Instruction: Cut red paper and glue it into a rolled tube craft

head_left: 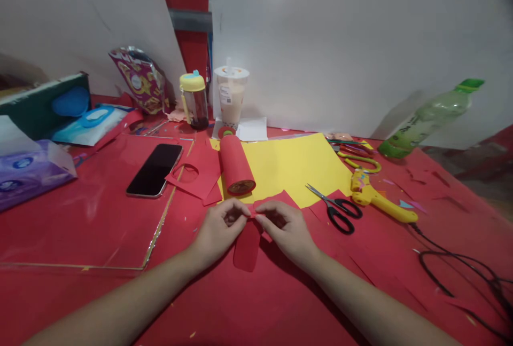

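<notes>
A small red paper cutout (pixel 246 247) with a rounded lower end hangs between my hands over the red table. My left hand (pixel 220 226) pinches its upper edge between thumb and fingertips. Close beside it, my right hand (pixel 286 228) pinches the same edge. Just beyond the fingertips lies a red paper-covered cylinder (pixel 236 164), its round brownish end turned toward me. Under the cylinder is a yellow paper sheet (pixel 296 162). Red paper with a round hole (pixel 200 178) lies left of the cylinder.
Right of my hands are black-handled scissors (pixel 339 210) and a yellow glue gun (pixel 379 202) with a black cord. A phone (pixel 154 170) lies left. At the back stand a yellow-lidded bottle (pixel 196 100), a milky drink cup (pixel 231 95) and a tilted green bottle (pixel 428 122).
</notes>
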`<state>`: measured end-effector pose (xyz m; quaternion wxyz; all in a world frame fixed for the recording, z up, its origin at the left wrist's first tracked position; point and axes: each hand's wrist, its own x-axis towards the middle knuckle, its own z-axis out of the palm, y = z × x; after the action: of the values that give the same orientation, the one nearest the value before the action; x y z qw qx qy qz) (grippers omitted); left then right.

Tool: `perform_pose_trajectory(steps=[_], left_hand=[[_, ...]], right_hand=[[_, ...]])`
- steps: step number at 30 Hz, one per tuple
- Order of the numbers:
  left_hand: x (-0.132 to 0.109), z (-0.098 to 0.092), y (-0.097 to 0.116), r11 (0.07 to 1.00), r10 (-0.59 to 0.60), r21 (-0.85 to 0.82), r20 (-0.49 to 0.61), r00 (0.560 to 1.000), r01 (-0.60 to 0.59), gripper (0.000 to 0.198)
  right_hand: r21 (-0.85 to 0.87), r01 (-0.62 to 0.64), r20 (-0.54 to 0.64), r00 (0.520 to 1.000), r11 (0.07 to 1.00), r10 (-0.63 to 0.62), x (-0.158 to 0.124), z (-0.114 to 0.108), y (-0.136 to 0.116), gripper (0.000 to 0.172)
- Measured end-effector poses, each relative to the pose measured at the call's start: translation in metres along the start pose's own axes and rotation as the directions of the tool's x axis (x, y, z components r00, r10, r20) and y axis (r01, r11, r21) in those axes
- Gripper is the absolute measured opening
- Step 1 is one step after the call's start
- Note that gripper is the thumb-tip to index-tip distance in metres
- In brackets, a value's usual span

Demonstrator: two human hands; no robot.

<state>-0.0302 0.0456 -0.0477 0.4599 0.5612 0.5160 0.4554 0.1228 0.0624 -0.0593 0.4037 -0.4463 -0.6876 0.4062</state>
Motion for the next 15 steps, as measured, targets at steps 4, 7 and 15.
perform_pose_trajectory(steps=[4, 7, 15], left_hand=[[0.0000, 0.0009, -0.0025, 0.998, -0.041, -0.049, 0.012, 0.999, 0.041, 0.005], [-0.0002, 0.0017, -0.0040, 0.998, -0.063, -0.024, 0.036, 0.997, 0.063, 0.009], [-0.0006, -0.0009, 0.0001, 0.995, -0.054, 0.091, 0.044, 0.998, 0.050, 0.015]], right_hand=[[-0.032, 0.013, 0.000, 1.000, 0.999, -0.013, 0.0004, -0.0004, 0.0002, 0.010], [-0.049, 0.029, -0.005, 1.000, 0.998, -0.029, 0.0006, -0.0009, -0.0006, 0.008], [-0.090, 0.028, -0.015, 0.999, 0.996, -0.029, -0.0007, -0.0002, -0.0019, 0.009]])
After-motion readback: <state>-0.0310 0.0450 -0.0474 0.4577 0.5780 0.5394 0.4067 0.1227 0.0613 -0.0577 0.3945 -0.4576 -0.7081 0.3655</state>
